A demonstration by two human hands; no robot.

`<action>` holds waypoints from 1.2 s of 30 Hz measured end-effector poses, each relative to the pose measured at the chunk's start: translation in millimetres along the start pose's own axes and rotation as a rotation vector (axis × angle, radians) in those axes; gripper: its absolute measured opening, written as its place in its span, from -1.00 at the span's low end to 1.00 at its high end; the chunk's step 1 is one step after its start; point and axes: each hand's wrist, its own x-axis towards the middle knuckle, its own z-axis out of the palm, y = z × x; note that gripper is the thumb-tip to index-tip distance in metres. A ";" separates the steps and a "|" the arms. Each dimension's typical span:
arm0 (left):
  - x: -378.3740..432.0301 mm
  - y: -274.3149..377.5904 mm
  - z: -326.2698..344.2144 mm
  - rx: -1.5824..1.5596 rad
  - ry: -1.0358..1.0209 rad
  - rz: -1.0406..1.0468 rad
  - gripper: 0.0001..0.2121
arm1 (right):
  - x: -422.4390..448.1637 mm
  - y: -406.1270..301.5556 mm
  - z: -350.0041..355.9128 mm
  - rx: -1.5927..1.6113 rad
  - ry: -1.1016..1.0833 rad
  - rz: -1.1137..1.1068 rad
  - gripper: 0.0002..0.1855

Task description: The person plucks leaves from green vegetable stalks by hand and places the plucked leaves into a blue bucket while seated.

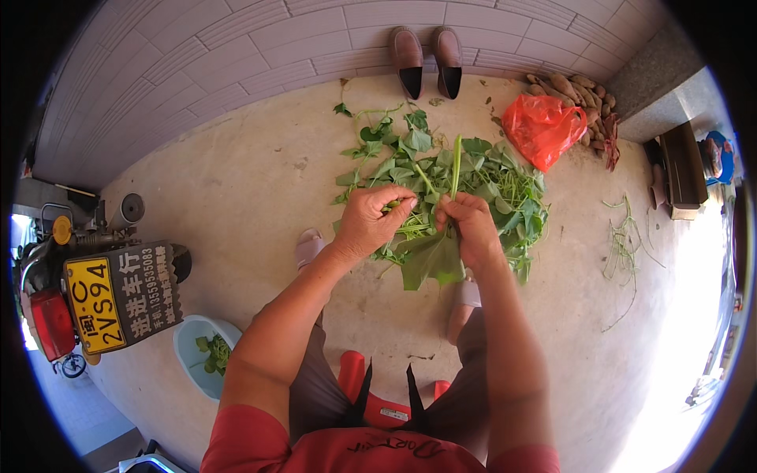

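My right hand (472, 227) is closed on several green leaf stems (456, 165), which point upward, while a broad green leaf (432, 260) hangs below the fingers. Level with it, my left hand (378, 219) pinches short green stem pieces (390, 205) between thumb and fingers. The two hands are close but apart. Beneath and beyond them a wide heap of leafy green vines (502, 189) lies on the concrete floor; the hands hide part of it.
A red plastic bag (541, 130) lies by piled tubers (568, 88). Brown shoes (447, 56) stand at the tiled wall. Stripped stems (624, 248) lie right. At left are a light-blue basin (201, 369) holding greens and a motorcycle (53, 319). A red stool (384, 408) is beneath me.
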 end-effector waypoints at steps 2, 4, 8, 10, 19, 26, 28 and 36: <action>-0.4 -1.5 1.3 0.055 0.025 0.085 -0.92 | -1.2 -0.7 3.3 -0.022 -0.019 0.017 -0.84; -1.6 -3.6 3.5 0.106 0.050 0.169 -0.91 | -2.4 -1.1 4.9 -0.047 -0.034 0.034 -0.85; -7.6 -6.0 3.5 0.447 -0.038 0.322 -0.87 | -2.8 0.2 4.6 -0.029 -0.070 0.132 -0.86; -8.5 -5.3 2.9 0.543 -0.080 0.349 -0.87 | -3.1 -0.9 2.6 -0.045 -0.091 0.168 -0.87; -10.8 -3.4 5.7 0.580 -0.201 0.395 -0.90 | -4.5 -6.7 -2.4 0.017 -0.161 0.334 -0.88; -10.0 -4.5 4.0 0.258 -0.222 0.154 -0.92 | -1.6 -1.4 -5.4 -0.105 -0.198 0.176 -0.87; -9.0 -5.2 2.8 0.137 -0.224 0.056 -0.92 | -1.5 -1.0 -4.6 -0.108 -0.201 0.146 -0.87; 6.9 -7.6 -18.7 -0.870 0.226 -0.561 -0.92 | 0.1 1.7 -5.6 -0.114 -0.243 0.130 -0.87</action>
